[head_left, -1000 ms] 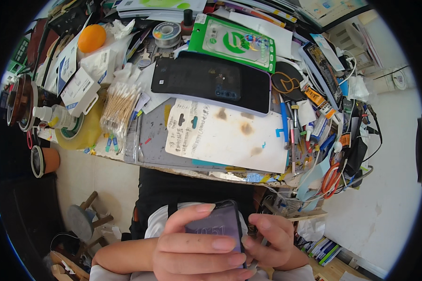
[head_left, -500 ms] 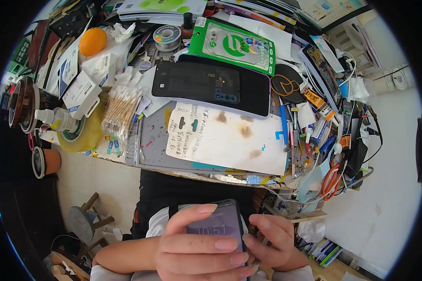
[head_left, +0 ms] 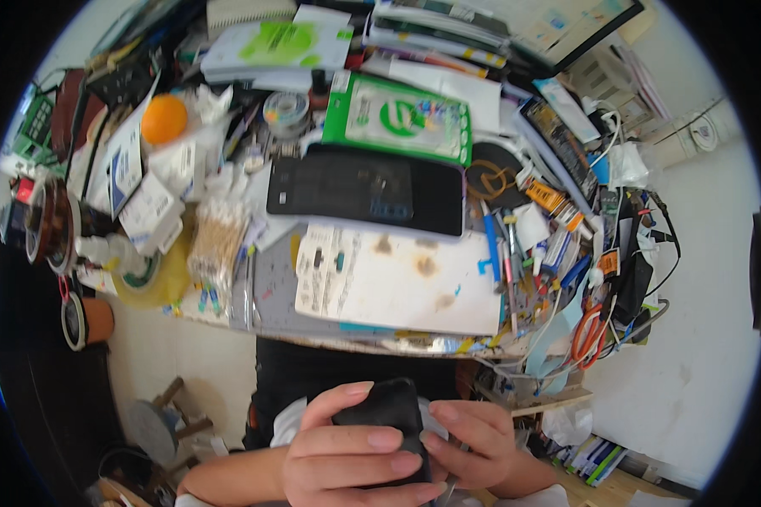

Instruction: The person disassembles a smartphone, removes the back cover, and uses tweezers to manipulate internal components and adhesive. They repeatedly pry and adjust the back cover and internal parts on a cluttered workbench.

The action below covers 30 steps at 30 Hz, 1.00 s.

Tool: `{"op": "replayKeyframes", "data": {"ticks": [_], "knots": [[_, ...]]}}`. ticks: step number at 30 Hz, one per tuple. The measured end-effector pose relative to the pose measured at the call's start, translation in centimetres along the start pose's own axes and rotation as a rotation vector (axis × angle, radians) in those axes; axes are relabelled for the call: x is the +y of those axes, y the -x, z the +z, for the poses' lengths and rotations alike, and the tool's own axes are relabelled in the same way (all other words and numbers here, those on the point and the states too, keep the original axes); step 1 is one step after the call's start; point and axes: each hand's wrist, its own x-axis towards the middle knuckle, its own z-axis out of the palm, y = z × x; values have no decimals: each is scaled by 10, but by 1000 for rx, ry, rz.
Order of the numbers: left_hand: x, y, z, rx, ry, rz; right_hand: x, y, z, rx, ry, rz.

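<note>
Head: left grip (head_left: 334, 458) holds phone (head_left: 391, 409); right grip (head_left: 475, 444) alongside

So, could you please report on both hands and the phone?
Left hand gripping dark phone; fingers covering part. Right hand close at phone's right edge.

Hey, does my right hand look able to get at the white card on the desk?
Probably yes: the white card lies with its near edge uncovered, and nothing visible blocks your right hand, though it's close beside the phone.
</note>
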Motion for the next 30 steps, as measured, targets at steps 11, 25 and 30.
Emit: {"op": "replayKeyframes", "data": {"ticks": [11,25,30], "knots": [[-18,-12,27,656,1178,-1281,21,-30,7,-33,-27,330],[-41,-6,40,493,1128,-1395,79,-46,-16,-231,-39,407],[-35,4,5,93,1099,-1499,107,-50,-24,-319,-28,390]]}}
